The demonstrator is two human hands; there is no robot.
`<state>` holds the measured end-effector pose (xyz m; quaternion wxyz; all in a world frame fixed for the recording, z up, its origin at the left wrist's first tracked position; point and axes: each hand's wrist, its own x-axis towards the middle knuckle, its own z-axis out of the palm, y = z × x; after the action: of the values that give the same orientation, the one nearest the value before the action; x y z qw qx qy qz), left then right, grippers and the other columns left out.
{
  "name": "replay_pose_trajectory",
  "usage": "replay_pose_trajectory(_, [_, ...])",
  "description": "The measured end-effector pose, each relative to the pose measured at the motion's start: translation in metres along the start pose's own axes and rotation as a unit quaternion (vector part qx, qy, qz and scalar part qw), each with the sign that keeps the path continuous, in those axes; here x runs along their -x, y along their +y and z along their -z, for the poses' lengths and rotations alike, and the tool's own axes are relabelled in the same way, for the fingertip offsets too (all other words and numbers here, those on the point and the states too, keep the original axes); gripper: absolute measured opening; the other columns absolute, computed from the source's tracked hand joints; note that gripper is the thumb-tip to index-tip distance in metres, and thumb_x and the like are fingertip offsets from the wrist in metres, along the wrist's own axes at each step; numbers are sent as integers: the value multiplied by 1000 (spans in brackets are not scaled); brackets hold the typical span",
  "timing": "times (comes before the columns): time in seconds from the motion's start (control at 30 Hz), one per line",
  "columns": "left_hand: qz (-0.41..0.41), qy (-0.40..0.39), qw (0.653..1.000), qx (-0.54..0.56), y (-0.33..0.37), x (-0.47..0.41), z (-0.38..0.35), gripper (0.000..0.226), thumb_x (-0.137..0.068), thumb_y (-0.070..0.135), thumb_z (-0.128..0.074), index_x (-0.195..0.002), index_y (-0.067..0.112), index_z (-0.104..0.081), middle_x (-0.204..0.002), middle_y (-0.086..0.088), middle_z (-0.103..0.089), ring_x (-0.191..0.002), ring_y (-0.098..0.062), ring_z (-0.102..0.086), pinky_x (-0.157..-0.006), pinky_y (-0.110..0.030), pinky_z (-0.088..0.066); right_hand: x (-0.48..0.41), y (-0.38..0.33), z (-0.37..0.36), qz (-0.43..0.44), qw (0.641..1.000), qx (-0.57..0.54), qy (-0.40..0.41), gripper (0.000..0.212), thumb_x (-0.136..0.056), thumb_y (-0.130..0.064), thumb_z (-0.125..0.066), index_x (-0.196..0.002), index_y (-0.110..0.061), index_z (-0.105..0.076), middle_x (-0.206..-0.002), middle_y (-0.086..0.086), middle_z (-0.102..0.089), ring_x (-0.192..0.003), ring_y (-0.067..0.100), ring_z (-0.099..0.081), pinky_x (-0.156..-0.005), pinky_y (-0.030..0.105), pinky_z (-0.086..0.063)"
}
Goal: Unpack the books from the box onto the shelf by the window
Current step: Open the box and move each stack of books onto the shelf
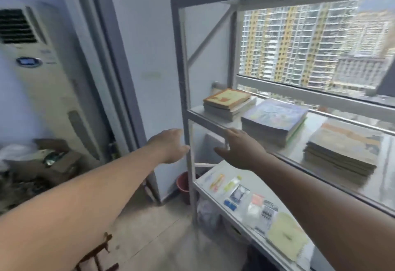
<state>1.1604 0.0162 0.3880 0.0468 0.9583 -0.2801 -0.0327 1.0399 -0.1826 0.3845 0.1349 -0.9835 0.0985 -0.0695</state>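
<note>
Three stacks of books lie on the grey metal shelf [205,119] by the window: an orange-covered stack [227,101] at the far left, a blue-covered stack [274,119] in the middle, and a tan stack [342,153] at the right. My left hand [171,145] reaches out empty, just left of the shelf's front upright, fingers relaxed. My right hand [241,148] hovers empty at the shelf's front edge, below the blue stack, fingers straight. The box is not clearly in view.
The lower shelf [213,187] holds several small packets and a yellow cloth [287,235]. A red bucket [183,185] stands on the floor by the upright. A floor air conditioner [49,78] and cluttered cardboard boxes [53,163] are at the left.
</note>
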Motion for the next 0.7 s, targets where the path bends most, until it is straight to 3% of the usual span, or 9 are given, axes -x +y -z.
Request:
replay_pose_trajectory(0.2, [131, -46, 990, 4, -208, 35, -1, 79, -103, 55, -46, -167, 19, -16, -175, 0, -16, -158, -26, -26, -123, -41, -32, -96, -150, -79, 67, 993, -7, -93, 75, -103, -56, -54, -161, -10, -40, -166, 9, -43, -153, 29, -41, -122, 43, -38])
replay_pose_trajectory(0.4, [233, -68, 970, 8, -354, 48, -14, 77, -101, 55, -49, -165, 16, -27, -172, -6, -27, -153, -28, -36, -116, -43, -40, -181, -261, -167, 119, 976, -27, -178, 71, -104, -54, -54, -158, -11, -42, -162, 11, -48, -148, 31, -46, -118, 44, -42])
replay_pose_trajectory(0.5, [277, -94, 956, 20, -415, 46, -35, 75, -101, 54, -51, -163, 17, -31, -170, -6, -33, -151, -27, -40, -115, -41, -41, -223, -309, -211, 145, 960, -50, -235, 72, -108, -48, -53, -165, -10, -33, -168, 11, -41, -151, 31, -44, -118, 41, -40])
replay_pose_trajectory(0.57, [313, -121, 942, 33, -457, 43, -52, 74, -101, 54, -52, -163, 19, -32, -169, -6, -34, -150, -28, -41, -116, -42, -41, -249, -342, -248, 164, 947, -62, -270, 64, -109, -43, -52, -160, -7, -40, -161, 14, -48, -145, 33, -49, -112, 39, -43])
replay_pose_trajectory(0.7, [387, -167, 904, 67, -535, 39, -93, 72, -102, 53, -54, -162, 18, -35, -166, -7, -39, -148, -28, -44, -115, -40, -41, -290, -396, -335, 167, 922, -88, -337, 77, -103, -56, -56, -163, -14, -37, -164, 11, -46, -146, 31, -50, -113, 40, -45])
